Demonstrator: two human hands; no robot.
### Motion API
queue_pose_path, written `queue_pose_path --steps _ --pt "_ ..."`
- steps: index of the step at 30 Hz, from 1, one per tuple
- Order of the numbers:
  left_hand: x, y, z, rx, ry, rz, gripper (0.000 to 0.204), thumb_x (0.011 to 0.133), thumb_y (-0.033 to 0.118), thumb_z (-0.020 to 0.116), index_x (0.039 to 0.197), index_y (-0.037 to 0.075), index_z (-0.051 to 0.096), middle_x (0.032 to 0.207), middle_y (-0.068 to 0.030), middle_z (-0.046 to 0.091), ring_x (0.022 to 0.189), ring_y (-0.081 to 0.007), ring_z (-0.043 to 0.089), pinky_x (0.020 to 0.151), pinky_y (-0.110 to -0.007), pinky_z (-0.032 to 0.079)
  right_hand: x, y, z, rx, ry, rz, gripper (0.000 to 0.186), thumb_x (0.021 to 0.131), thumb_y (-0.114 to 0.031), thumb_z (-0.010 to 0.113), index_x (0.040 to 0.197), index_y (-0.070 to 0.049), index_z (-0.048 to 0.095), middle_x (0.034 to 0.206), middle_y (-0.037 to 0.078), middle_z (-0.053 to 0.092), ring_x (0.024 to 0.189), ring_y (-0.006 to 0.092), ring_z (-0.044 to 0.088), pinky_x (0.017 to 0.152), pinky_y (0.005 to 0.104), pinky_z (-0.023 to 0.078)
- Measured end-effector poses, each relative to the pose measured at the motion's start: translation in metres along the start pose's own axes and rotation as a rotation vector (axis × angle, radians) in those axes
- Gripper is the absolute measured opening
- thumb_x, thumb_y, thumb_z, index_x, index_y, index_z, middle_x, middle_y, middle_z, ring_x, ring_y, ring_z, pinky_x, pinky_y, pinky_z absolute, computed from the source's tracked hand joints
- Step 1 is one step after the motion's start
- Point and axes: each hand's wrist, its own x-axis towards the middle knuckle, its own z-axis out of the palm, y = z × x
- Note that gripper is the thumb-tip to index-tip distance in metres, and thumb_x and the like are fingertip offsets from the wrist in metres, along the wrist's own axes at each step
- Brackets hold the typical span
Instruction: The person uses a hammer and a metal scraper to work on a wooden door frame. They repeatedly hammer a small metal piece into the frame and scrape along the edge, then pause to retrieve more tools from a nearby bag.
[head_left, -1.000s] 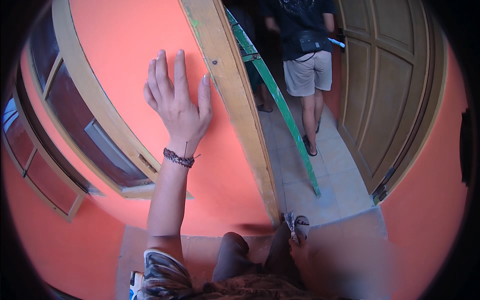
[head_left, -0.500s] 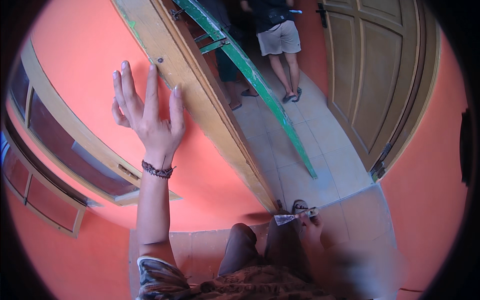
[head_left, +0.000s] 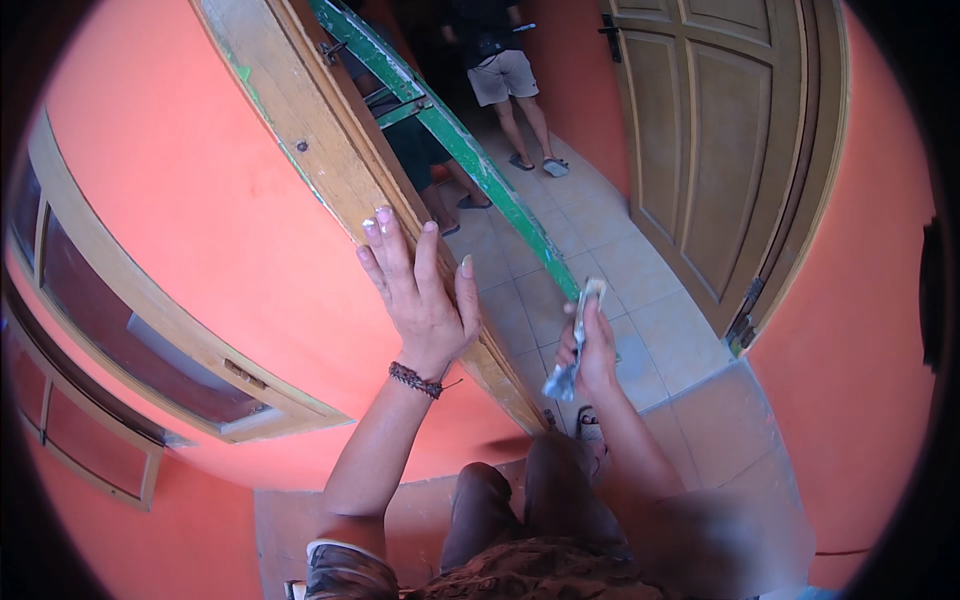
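Observation:
My left hand point(head_left: 418, 310) lies flat with fingers apart on the pale wooden door frame point(head_left: 325, 160), its fingertips near the frame's middle. A braided bracelet point(head_left: 415, 379) circles the wrist. My right hand point(head_left: 597, 355) is closed round a putty knife point(head_left: 562, 384), whose stained blade points down and toward me while its handle end sticks up above the fist. Just beyond that hand, a long green painted beam point(head_left: 500, 190) with worn edges and a crosspiece slants through the doorway. The right hand overlaps its lower end in the picture; whether they touch I cannot tell.
A brown panelled door point(head_left: 735, 150) stands on the right beside a coral wall point(head_left: 830, 430). Two people are beyond the doorway: one in light shorts point(head_left: 503, 78), another partly behind the frame point(head_left: 415, 150). A wood-framed window point(head_left: 130, 310) sits left. Tiled floor point(head_left: 660, 330) lies below.
My left hand has come down and right, from the wall beside the frame onto the wood. My right hand has risen from beside my knee with the putty knife, its blade now pointing down.

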Motion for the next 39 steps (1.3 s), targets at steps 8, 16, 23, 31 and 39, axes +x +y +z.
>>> queue_pose_path --steps 8,16,23,31,39 --pt "0.003 0.01 0.006 -0.035 0.021 -0.098 0.052 0.087 0.019 0.056 0.13 -0.003 0.038 0.149 -0.0312 0.023 0.14 -0.0474 0.017 0.113 -0.057 0.008 0.026 -0.198 0.205 0.341 -0.693 -0.624 0.046 0.099 -0.054 0.037 0.094 -0.009 0.046 0.058 -0.001 0.036 0.045 0.008 0.033 0.043 0.0251 0.032" --pt "0.003 0.012 0.019 -0.178 0.225 -0.134 0.045 0.087 0.017 0.05 0.128 -0.001 0.04 0.146 -0.03 0.029 0.139 -0.0469 0.022 0.112 -0.058 0.01 0.015 -0.198 0.324 0.345 -0.678 -0.594 0.046 0.089 -0.061 0.052 0.085 -0.016 0.044 0.052 -0.005 0.033 0.037 0.006 0.029 0.034 0.0222 0.024" --pt "0.0 0.014 0.019 -0.29 0.253 -0.111 0.039 0.087 0.018 0.05 0.121 0.0 0.042 0.142 -0.0301 0.033 0.137 -0.0484 0.025 0.111 -0.059 0.012 0.026 -0.185 0.32 0.401 -0.595 -0.625 0.045 0.091 -0.062 0.048 0.082 -0.018 0.043 0.05 -0.007 0.027 0.036 0.0053 0.024 0.033 0.0224 0.021" --pt "0.003 0.015 0.012 -0.282 0.239 -0.109 0.04 0.087 0.019 0.051 0.121 0.0 0.043 0.139 -0.0301 0.037 0.134 -0.049 0.029 0.112 -0.057 0.016 0.023 -0.18 0.324 0.338 -0.558 -0.681 0.048 0.091 -0.063 0.047 0.079 -0.017 0.039 0.05 -0.007 0.024 0.036 0.0052 0.021 0.033 0.0232 0.018" --pt "-0.001 0.014 0.018 -0.322 0.255 -0.097 0.044 0.09 0.031 0.047 0.122 0.002 0.041 0.139 -0.0295 0.037 0.136 -0.049 0.027 0.111 -0.058 0.013 0.015 -0.178 0.33 0.206 -0.58 -0.723 0.05 0.09 -0.064 0.047 0.079 -0.016 0.04 0.049 -0.006 0.025 0.035 0.0057 0.022 0.033 0.0237 0.017"
